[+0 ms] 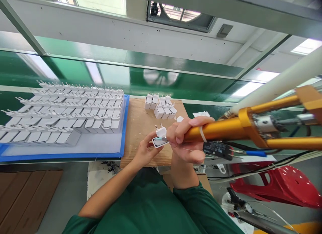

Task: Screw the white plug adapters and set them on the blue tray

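My left hand [146, 150] is closed on a small white plug adapter [160, 136], held just above the wooden board [138, 126]. My right hand [187, 140] grips the gold barrel of a hanging power tool [226, 128], its tip set against the adapter. Both forearms come up from my green sleeves. A small group of the same white adapters [161, 106] stands at the far end of the board. What the tool's tip is doing to the adapter stays hidden behind my fingers.
A blue tray [124, 126] at the left holds several rows of white adapters [65, 110]. A green belt [176, 79] runs behind. The tool's gold frame and cables [276, 126] extend right, above a red plastic stool [281, 185]. A brown surface [25, 197] lies at lower left.
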The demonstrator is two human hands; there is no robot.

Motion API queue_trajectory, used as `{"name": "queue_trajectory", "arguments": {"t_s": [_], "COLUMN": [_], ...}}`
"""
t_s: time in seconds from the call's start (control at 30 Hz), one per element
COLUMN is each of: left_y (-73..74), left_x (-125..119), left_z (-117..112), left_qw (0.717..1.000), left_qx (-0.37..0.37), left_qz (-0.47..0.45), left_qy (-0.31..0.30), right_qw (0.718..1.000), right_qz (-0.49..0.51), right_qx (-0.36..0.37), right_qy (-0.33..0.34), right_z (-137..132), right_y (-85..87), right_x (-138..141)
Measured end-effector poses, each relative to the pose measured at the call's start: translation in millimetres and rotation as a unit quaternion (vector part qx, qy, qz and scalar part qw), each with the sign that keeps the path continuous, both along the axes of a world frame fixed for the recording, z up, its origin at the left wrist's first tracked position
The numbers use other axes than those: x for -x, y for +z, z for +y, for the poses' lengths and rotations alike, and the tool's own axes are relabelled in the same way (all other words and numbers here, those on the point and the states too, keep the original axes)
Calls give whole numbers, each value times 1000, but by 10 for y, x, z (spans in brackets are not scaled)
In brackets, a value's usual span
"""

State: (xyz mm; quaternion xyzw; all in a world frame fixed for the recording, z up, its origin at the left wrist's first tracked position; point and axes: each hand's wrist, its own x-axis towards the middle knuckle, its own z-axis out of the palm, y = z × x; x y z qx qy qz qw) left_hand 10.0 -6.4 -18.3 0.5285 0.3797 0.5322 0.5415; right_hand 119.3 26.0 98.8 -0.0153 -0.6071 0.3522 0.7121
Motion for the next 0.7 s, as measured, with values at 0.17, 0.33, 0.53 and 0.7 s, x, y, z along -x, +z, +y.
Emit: {"name": "queue_trajectory", "arguments": {"t_s": [0.17,0.33,0.53,0.7], "left_y": [45,54,23,27], "left_x": [-15,-30,-33,-18], "left_z": [27,38,35,30], "left_qw": [1000,999,999,1000], "left_qx": [-20,-14,-8,-14], "left_qz": [-5,-26,-32,-13], "left_qy": [-9,-24,-31,-18], "right_qw": [999,998,999,997], "right_qz": [-4,-12,-12,-16], "right_qx": [20,35,33,48], "right_qy": [-25,-48,-38,-61], "right_z": [-23,-42,-60,-86], "right_y": [10,12,35,57], "right_x": [15,11,3,20]}}
